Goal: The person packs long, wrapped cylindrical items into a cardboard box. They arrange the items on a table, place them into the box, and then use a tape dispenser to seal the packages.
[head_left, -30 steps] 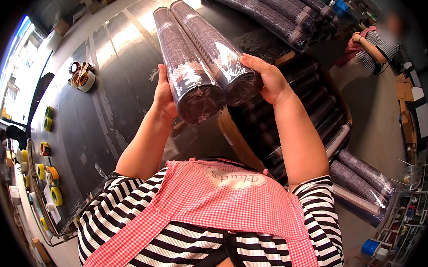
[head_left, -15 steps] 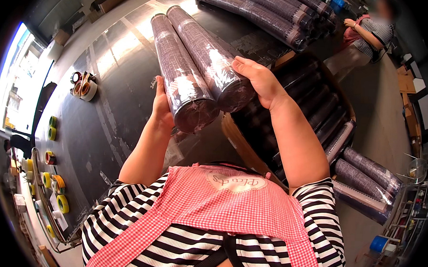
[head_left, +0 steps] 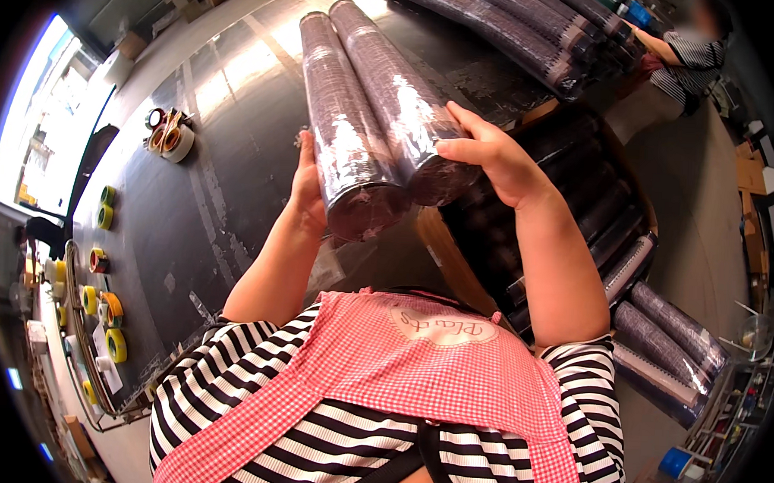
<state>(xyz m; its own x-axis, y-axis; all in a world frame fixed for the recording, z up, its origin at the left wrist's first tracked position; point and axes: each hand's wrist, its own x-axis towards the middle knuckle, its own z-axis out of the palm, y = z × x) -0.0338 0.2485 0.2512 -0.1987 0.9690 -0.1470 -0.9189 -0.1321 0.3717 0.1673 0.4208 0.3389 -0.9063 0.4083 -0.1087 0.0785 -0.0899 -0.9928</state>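
Two film-wrapped rolls [head_left: 348, 149] sit side by side in front of you, the black table [head_left: 234, 187] to their left. Are you gripping both?

You are: your left hand [head_left: 309, 191] clasps the left roll [head_left: 341, 119] by its outer side, your right hand [head_left: 503, 164] the right roll [head_left: 389, 86], fingers spread on top. Whether others curl underneath, I cannot tell.

How should you hold them?

Press inward evenly; the wrap looks slick, and the left near end juts closer to you.

one line of lettering [head_left: 463, 325], upside down in this view, on a pale rounded patch [head_left: 433, 334], on a pink checked apron [head_left: 424, 381], toward five o'clock
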